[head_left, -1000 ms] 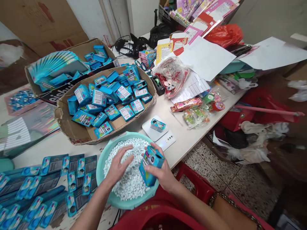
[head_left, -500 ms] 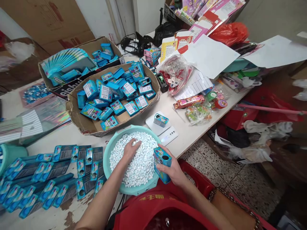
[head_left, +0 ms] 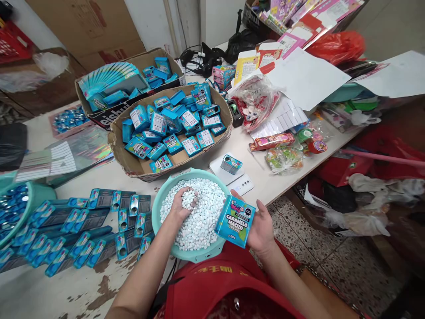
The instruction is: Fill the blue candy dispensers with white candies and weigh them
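Note:
A round teal basin (head_left: 157,204) is filled with small white candies (head_left: 212,208). Cupped palm-up over them, my left hand (head_left: 179,207) holds a heaped scoop of candies. At the basin's right rim my right hand (head_left: 262,228) supports a blue candy box (head_left: 235,221), its "Caramelo Macizo" face turned up to the camera. The box's round opening is out of sight. Behind the basin, another blue box (head_left: 231,164) with a round hole on top stands on a white scale (head_left: 219,172).
A cut-down carton (head_left: 146,170) of jumbled blue boxes lies behind the basin, another carton (head_left: 102,117) beyond it. Rows of boxes (head_left: 89,248) stand to the left, near a teal bucket (head_left: 43,195) of blue-wrapped pieces. Packets and papers (head_left: 308,79) crowd the right side.
My left hand has turned up from the candies with a scoop in it. My right hand has tipped the box so its broad face shows. The view has shifted slightly.

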